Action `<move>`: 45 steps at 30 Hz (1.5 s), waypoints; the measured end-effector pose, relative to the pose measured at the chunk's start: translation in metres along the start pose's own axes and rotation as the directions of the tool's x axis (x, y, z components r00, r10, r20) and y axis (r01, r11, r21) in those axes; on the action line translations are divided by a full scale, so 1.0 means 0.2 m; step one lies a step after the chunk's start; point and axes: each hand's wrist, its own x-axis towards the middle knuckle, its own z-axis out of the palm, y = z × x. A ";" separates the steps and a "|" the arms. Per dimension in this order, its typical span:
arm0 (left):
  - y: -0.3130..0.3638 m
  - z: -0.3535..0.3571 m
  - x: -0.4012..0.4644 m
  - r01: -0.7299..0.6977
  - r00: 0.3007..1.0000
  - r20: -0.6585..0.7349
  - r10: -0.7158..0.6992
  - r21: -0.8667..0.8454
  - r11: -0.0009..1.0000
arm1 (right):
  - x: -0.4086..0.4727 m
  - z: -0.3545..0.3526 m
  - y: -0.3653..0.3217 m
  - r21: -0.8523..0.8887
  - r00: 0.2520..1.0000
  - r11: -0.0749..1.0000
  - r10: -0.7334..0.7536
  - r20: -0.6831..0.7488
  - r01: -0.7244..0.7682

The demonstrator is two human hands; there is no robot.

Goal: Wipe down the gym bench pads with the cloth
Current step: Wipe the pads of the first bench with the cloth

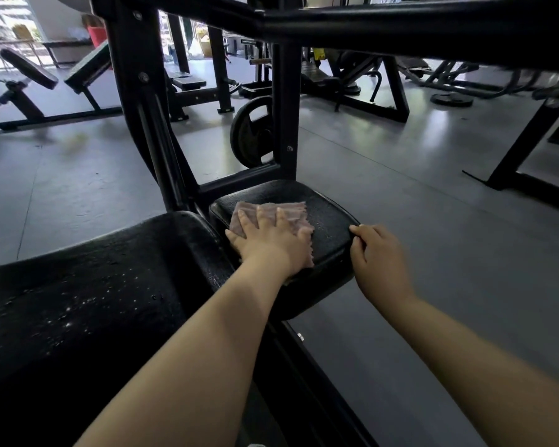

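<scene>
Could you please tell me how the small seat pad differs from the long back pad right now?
The seat pad is the smaller one and lies farther away; the back pad is longer and nearer. The seat pad has the cloth on it, pressed flat by the left hand, with the right hand at its edge; the back pad is untouched. Both are black and speckled.

Cloth (271, 214) lies on the seat pad (323, 221), right of the back pad (94, 285).

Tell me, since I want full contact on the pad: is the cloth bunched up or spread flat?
Spread flat: the cloth lies open on the seat pad under the left hand.
</scene>
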 end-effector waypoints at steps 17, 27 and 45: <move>0.03 -0.10 0.46 -0.082 0.997 -0.005 0.082 0.093 0.992 | -0.02 0.00 -0.01 0.045 0.998 0.999 0.005 -0.061 -0.002; 0.21 0.02 0.22 -0.472 0.881 0.046 0.470 0.130 0.872 | 0.10 -0.10 -0.01 0.247 0.948 0.920 0.319 -0.019 -0.305; -0.23 -0.04 -0.31 -0.647 0.669 -0.314 0.673 0.199 0.736 | -0.01 -0.05 -0.31 -0.013 0.976 0.996 0.089 0.198 -0.088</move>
